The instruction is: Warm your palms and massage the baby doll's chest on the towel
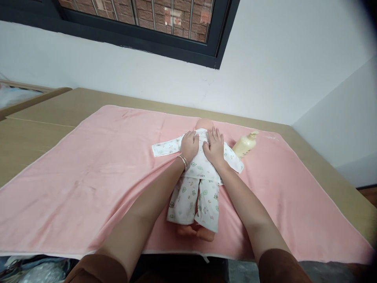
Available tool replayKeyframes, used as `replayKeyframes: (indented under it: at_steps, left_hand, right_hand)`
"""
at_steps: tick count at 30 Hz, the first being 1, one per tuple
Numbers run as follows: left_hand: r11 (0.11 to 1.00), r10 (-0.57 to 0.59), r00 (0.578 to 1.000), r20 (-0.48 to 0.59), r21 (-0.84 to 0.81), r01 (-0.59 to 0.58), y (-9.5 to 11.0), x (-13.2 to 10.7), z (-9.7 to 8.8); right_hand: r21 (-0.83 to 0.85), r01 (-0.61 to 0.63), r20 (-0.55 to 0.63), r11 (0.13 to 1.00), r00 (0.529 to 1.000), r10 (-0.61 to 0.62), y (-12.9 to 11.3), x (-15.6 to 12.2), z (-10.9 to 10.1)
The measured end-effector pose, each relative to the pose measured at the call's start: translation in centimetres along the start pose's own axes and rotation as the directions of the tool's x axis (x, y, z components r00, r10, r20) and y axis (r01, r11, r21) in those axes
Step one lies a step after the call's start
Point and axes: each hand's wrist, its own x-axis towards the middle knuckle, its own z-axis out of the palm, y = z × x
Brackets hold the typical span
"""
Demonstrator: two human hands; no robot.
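A baby doll [204,124] lies stretched out on a pink blanket [88,165], its bald head toward the wall and its bare feet toward me. It wears a white printed top [198,167] and matching trousers [184,202], with both sleeves spread sideways. My left hand [190,144], a bracelet at its wrist, rests on the left side of the doll's upper body, fingers laid on the cloth. On the right side of the upper body lies my right hand [215,147], fingers stretched toward the head. Neither hand grips anything visible. No face of the doll shows.
A pale yellow pump bottle [245,144] lies on its side right of the doll, near its sleeve. The blanket covers much of a wooden table [38,133]. Behind it stand a white wall [259,74] and a dark-framed window [176,43]. Plastic-wrapped items [41,271] sit below the front left edge.
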Motion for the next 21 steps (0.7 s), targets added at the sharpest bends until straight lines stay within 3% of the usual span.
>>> replayKeyframes:
  at_steps: [3,8,16,21]
  left_hand:
    - [1.0,0.002,1.0,0.0,0.0,-0.002,-0.2,0.0,0.1]
    - [1.0,0.014,1.0,0.0,0.008,-0.014,-0.3,0.1,0.2]
    - [1.0,-0.018,1.0,0.008,0.005,0.018,-0.7,0.3,0.5]
    - [0.998,-0.009,0.999,0.05,0.06,0.006,-1.0,0.6,0.7]
  right_hand:
    - [0.048,0.018,0.06,0.999,0.998,-0.021,0.1,-0.1,0.1]
    - [0.039,-0.009,-0.054,0.999,0.998,0.011,0.3,-0.1,0.2]
    - [-0.068,0.042,0.223,0.997,0.974,-0.026,-0.9,0.6,-1.0]
    - [-0.071,0.051,0.444,0.996,0.896,-0.015,-1.1,1.0,-4.9]
